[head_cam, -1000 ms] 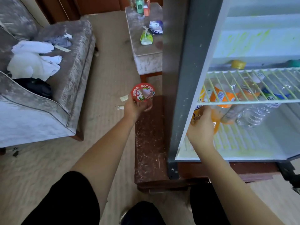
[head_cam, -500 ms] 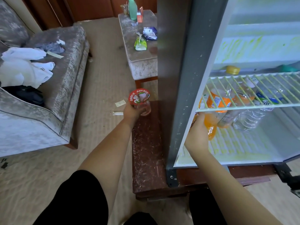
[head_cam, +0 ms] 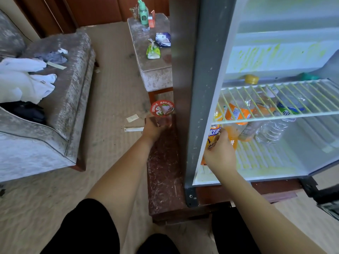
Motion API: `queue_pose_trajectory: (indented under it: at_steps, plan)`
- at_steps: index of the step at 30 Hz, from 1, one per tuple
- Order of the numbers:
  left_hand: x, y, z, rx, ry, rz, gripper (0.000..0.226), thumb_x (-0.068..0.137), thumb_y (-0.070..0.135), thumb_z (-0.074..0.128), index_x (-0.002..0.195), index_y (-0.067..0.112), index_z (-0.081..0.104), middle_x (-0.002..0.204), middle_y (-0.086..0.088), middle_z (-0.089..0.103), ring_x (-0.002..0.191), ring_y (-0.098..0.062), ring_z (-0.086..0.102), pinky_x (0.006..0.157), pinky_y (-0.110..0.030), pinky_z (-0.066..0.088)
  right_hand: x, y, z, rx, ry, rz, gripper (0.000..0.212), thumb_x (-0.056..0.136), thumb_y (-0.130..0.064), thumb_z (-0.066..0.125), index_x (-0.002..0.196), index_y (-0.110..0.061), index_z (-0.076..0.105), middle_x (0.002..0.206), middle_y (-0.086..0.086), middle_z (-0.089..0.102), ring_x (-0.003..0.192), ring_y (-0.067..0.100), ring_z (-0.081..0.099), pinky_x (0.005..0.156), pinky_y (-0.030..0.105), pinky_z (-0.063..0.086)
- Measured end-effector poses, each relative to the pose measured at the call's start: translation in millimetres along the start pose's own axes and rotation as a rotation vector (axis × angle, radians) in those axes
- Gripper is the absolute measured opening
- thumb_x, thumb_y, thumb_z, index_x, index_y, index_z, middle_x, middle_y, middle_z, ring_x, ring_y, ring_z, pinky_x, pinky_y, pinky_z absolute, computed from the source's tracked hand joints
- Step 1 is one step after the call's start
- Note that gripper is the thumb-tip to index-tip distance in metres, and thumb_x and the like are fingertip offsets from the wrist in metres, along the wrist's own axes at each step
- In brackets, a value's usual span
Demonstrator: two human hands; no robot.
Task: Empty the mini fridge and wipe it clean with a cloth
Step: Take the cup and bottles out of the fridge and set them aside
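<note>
Head cam, far left first: grey sofa with white clothes heaped on the seat. Further right, padded side table carrying a green bottle and a couple of snack packets.

Then the left hand, fingers curled round a clear cup with a red lid. Lid poking out above the knuckles, cup body wrapped inside the grip, right over the far end of the scratched wooden stand and just beside the mini fridge outer wall. Can't tell if touching the stand.

Inside the fridge, lower compartment, front left corner: right hand wrapped round an orange drink bottle. Label end sticking up past the fingertips, just under the wire shelf, other end peeking out below the palm.

Further right, more bottles lying on their sides under that shelf, including a clear water bottle. Yellow-green smears on the back wall.
</note>
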State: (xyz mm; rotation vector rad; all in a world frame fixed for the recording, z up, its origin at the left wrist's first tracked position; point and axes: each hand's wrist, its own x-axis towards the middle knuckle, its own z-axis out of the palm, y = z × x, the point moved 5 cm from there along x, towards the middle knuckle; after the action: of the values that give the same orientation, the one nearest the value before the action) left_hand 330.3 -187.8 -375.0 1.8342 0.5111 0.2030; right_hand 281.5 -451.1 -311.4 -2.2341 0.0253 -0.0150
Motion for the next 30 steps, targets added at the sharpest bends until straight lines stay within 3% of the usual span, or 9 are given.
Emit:
queue_pose_trajectory:
  at_steps: [4,8,11,14,18,20,22,26,30]
  plan:
    - [-51.6,16.9,-17.7,-0.030,0.164,-0.061,0.045,0.089,0.016,0.068,0.129,0.006,0.051,0.111,0.002,0.059,0.111,-0.024,0.060,0.099,-0.037,0.047,-25.8,9.5,-14.7,-0.015,0.012,0.007,0.061,0.078,-0.041,0.072,0.126,-0.018,0.043,0.108,0.002,0.062,0.095,0.028,0.059,0.066,0.032,0.038]
    - [-118.6,30.9,-31.0,-0.084,0.240,-0.022,0.022,0.093,0.012,0.060,0.115,0.009,0.059,0.091,0.011,0.061,0.098,-0.021,0.064,0.078,-0.015,0.046,-62.3,19.7,-36.5,-0.011,0.023,-0.008,0.073,0.074,-0.039,0.077,0.134,-0.017,0.042,0.111,0.004,0.062,0.100,0.028,0.059,0.069,0.030,0.039]
    - [-179.7,50.8,-29.6,-0.107,0.162,0.059,0.023,0.093,0.014,0.061,0.116,0.011,0.060,0.097,0.007,0.063,0.094,-0.012,0.062,0.080,-0.011,0.046,-95.0,29.7,-56.0,-0.001,0.027,0.011,0.074,0.072,-0.041,0.078,0.133,-0.022,0.042,0.113,0.003,0.062,0.100,0.025,0.061,0.071,0.030,0.042]
    - [-234.8,66.0,-17.9,-0.119,0.041,0.072,0.025,0.092,0.025,0.065,0.114,0.015,0.062,0.108,0.000,0.067,0.102,-0.015,0.064,0.090,-0.026,0.051,-129.5,33.9,-68.6,0.011,0.019,-0.012,0.072,0.072,-0.042,0.078,0.132,-0.023,0.042,0.113,0.002,0.063,0.099,0.023,0.062,0.073,0.032,0.047]
    - [-291.3,75.6,10.2,-0.117,-0.304,0.044,0.054,0.082,0.034,0.076,0.129,0.021,0.051,0.121,0.007,0.062,0.109,-0.010,0.062,0.092,-0.027,0.051,-170.9,24.6,-66.6,0.053,-0.047,-0.103,0.071,0.072,-0.047,0.076,0.132,-0.028,0.042,0.112,-0.003,0.064,0.100,0.019,0.062,0.080,0.036,0.051]
    - [-306.2,70.0,18.3,-0.088,-0.387,0.032,0.062,0.071,0.037,0.083,0.125,0.030,0.053,0.119,0.010,0.064,0.108,-0.006,0.063,0.094,-0.029,0.051,-184.8,15.7,-59.8,0.082,-0.114,-0.183,0.068,0.073,-0.041,0.076,0.132,-0.029,0.043,0.111,-0.005,0.065,0.098,0.017,0.062,0.078,0.035,0.051]
    - [-313.0,66.4,12.2,-0.039,-0.328,0.075,0.051,0.068,0.031,0.086,0.112,0.037,0.058,0.110,0.012,0.069,0.103,-0.001,0.063,0.094,-0.027,0.049,-193.4,8.1,-52.7,0.121,-0.195,-0.252,0.067,0.072,-0.034,0.076,0.131,-0.032,0.045,0.111,-0.008,0.066,0.098,0.014,0.063,0.077,0.033,0.051]
    - [-309.1,60.8,-12.1,-0.036,-0.233,0.069,0.046,0.069,0.021,0.088,0.107,0.027,0.063,0.100,0.011,0.072,0.094,-0.002,0.067,0.082,-0.018,0.052,-191.2,3.2,-42.3,0.160,-0.359,-0.351,0.073,0.075,-0.031,0.079,0.138,-0.032,0.043,0.126,-0.014,0.060,0.111,0.005,0.059,0.089,0.022,0.048]
    - [-277.8,37.0,-47.3,-0.181,-0.046,-0.118,0.038,0.078,0.004,0.078,0.112,0.009,0.061,0.103,-0.005,0.070,0.075,-0.005,0.066,0.062,-0.015,0.053,-147.5,21.5,-45.8,0.094,-0.256,-0.283,0.061,0.084,-0.026,0.073,0.138,-0.021,0.046,0.135,-0.006,0.054,0.121,0.013,0.053,0.094,0.023,0.041]
